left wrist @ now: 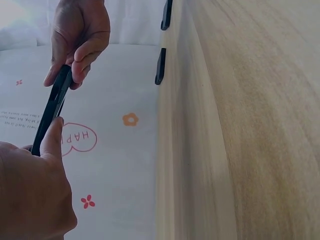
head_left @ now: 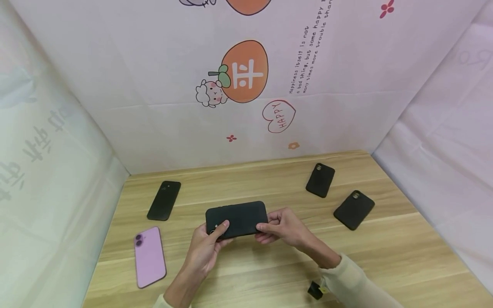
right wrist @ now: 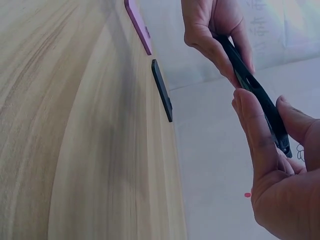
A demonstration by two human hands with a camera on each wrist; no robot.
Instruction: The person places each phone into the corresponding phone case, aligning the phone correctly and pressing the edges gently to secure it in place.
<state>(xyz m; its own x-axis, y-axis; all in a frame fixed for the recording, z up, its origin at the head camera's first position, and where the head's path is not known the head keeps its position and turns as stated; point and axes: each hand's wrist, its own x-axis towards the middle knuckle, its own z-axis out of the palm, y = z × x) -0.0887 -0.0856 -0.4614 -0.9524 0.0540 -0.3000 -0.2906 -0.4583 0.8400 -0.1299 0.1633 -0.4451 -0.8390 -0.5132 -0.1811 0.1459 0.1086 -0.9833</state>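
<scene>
A matte black phone case (head_left: 243, 217) is held level above the table between both hands, its camera end at the left. A glossy dark strip along its inner side in the right wrist view looks like a phone seated in it. My left hand (head_left: 204, 250) grips the camera end, thumb across the back and fingers underneath. At the other end, my right hand (head_left: 286, 229) pinches the corner between thumb and fingers. Edge-on, the case (right wrist: 267, 110) looks slightly bowed in the right wrist view. Its front side is hidden from the head view.
On the wooden table (head_left: 239, 278), a black phone (head_left: 164, 201) and a pink phone (head_left: 150, 256) lie at the left. Two black phone cases (head_left: 320, 180) (head_left: 354, 210) lie at the right. Printed white cloth (head_left: 165, 107) walls the back and sides.
</scene>
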